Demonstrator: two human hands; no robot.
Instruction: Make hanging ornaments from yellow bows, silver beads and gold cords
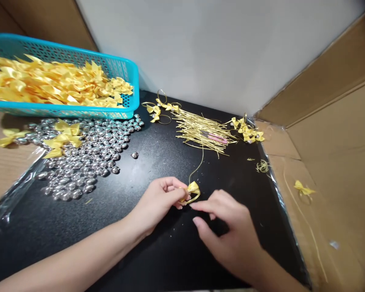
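My left hand (166,196) pinches a yellow ribbon bow (194,187) that has a gold cord looped below it. Part of the bow is hidden behind my fingers. A loose end of the cord (202,158) rises from the bow toward the pile of cords. Just right of the loop is my right hand (226,223), thumb and index finger apart with nothing between them. Its index fingertip comes close to the loop; whether it touches I cannot tell.
A blue basket (130,107) full of yellow bows stands at back left. Silver beads (105,140) spread before it, several bows on top. Cut gold cords (197,129) lie behind my hands with a pink-handled tool (217,138). Finished-looking bows (246,132) flank them. Cardboard (331,101) borders the right.
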